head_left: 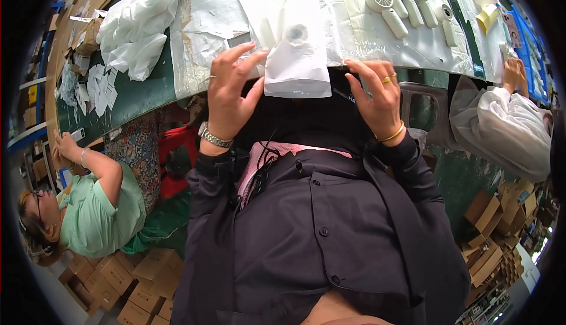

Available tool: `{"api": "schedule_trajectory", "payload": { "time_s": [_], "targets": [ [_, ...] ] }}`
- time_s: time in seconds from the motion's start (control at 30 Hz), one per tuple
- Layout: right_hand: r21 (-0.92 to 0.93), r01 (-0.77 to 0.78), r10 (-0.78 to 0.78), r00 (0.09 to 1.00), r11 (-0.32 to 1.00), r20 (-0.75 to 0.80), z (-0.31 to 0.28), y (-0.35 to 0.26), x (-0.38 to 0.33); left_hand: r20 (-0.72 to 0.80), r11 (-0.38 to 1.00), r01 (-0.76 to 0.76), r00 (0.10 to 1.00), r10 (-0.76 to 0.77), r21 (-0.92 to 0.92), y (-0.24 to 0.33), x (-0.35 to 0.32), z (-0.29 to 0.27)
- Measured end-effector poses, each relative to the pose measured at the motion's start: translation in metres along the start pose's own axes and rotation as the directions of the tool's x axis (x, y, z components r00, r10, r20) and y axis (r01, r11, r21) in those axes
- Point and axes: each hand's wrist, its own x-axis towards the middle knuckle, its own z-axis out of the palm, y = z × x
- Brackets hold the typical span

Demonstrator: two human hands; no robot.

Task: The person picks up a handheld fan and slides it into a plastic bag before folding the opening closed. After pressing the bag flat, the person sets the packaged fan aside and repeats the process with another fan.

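Note:
A clear plastic bag [298,54] with a white handheld fan inside lies at the near edge of the worktable [147,92], its lower end hanging over the edge. My left hand [230,92], with a metal watch at the wrist, rests beside the bag's left edge, fingertips touching it. My right hand [377,95], wearing gold rings and a bangle, hovers just right of the bag with its fingers spread, holding nothing.
Several white handheld fans [404,4] lie at the table's far right. Crumpled white plastic bags [138,21] pile at the left. A person in green [100,201] sits left, another in white [507,121] right. Cardboard boxes [118,278] cover the floor.

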Motion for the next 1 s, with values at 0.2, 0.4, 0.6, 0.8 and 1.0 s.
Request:
{"api": "schedule_trajectory", "payload": {
  "time_s": [0.2, 0.4, 0.6, 0.8, 1.0],
  "targets": [
    [-0.004, 0.165, -0.164, 0.984, 0.986, 0.072, 0.012, -0.02, 0.024, 0.121, 0.991, -0.116, 0.987, 0.108, 0.062, 0.0, 0.006, 0.014],
    [0.054, 0.273, -0.277, 0.959, 0.96, 0.067, 0.03, -0.007, 0.029, 0.139, 0.982, -0.179, 0.976, 0.169, 0.064, -0.01, 0.013, 0.019],
    [0.311, 0.071, -0.077, 0.997, 0.948, 0.006, 0.036, -0.007, 0.04, 0.069, 0.998, -0.047, 0.996, 0.05, -0.041, -0.004, 0.022, 0.025],
    [0.331, -0.09, 0.099, 0.995, 0.939, -0.009, 0.047, -0.006, 0.052, -0.009, 0.981, 0.148, 0.989, -0.151, -0.125, 0.003, 0.035, 0.036],
    [0.418, -0.427, 0.42, 0.9, 0.802, 0.113, 0.054, -0.015, 0.065, -0.08, 0.941, 0.328, 0.939, -0.335, -0.086, -0.005, 0.034, 0.052]
  ]
}}
